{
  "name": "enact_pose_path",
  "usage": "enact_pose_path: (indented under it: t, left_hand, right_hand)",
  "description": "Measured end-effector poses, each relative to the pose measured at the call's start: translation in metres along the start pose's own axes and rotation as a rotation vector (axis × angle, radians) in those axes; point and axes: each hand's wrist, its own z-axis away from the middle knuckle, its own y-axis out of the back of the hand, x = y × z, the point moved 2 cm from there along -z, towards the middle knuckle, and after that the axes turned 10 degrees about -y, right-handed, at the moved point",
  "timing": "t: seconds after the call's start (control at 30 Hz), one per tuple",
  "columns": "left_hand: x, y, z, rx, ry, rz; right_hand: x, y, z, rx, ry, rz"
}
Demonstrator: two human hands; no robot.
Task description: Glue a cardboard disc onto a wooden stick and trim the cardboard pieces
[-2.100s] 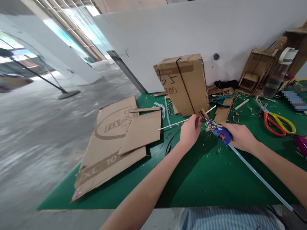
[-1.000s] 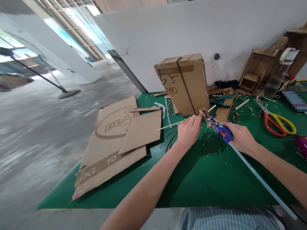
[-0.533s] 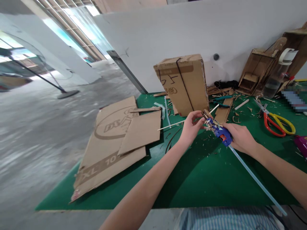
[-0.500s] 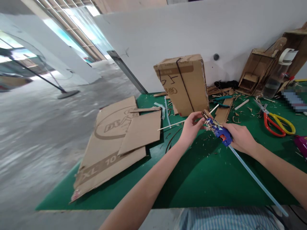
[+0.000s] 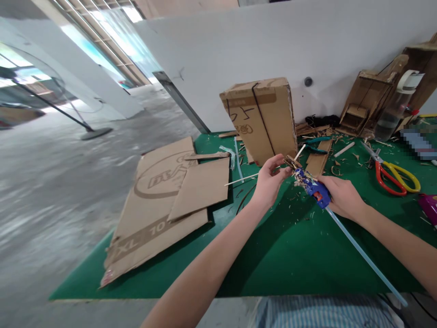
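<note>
- Left hand: fingers pinched on stick carrying cardboard piece, frame centre; stick axis lower-left to upper-right.
- Right hand: closed around glue gun, nozzle just right of cardboard piece.

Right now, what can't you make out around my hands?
Head view:
- Nozzle of the glue gun: crusted with scraps; contact with the cardboard piece too small to tell.
- Fingertips of the right hand: hidden under the gun.
- One pink thing: cut by right edge.
- A patch beyond the scissors: pixelated.
</note>
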Motion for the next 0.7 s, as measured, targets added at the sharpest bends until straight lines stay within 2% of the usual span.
enact_pose_path:
  t: [0.23, 0.4, 0.6, 0.7]
  left_hand:
    - [0.008, -0.001, 0.0, -0.031, 0.093, 0.175]
    - [0.012, -0.002, 0.001, -0.069, 0.17, 0.208]
    - [0.011, 0.004, 0.001, -0.241, 0.22, 0.188]
    - [0.01, 0.008, -0.001, -0.322, 0.21, 0.265]
  right_hand:
    - [0.004, 0.0, 0.0, 0.008, 0.06, -0.033]
    - [0.004, 0.0, 0.001, 0.026, 0.075, -0.062]
    - [0.004, 0.001, 0.002, 0.065, 0.129, -0.142]
    - [0.004, 0.003, 0.002, 0.083, 0.156, -0.196]
